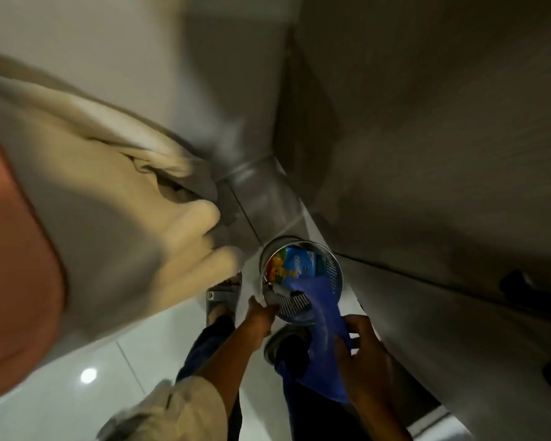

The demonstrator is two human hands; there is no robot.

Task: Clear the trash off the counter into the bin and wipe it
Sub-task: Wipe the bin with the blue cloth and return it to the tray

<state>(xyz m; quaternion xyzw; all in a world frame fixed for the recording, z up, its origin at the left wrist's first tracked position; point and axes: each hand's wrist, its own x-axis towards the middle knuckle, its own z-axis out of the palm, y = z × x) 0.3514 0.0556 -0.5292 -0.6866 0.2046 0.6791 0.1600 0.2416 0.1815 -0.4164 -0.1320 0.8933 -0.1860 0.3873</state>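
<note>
A round perforated metal bin (334,275) stands on the floor beside the counter's base. Inside it lies a blue and yellow snack packet (291,265). My left hand (261,310) grips the bin's near rim together with a bit of white paper. My right hand (363,351) holds a blue cloth (322,326), whose upper end hangs over the rim into the bin. The view is blurred.
A grey counter front with dark handles (519,284) runs along the right. Beige fabric (109,192) fills the left. My sandalled feet (220,297) stand on glossy white floor tiles (77,377) just below the bin.
</note>
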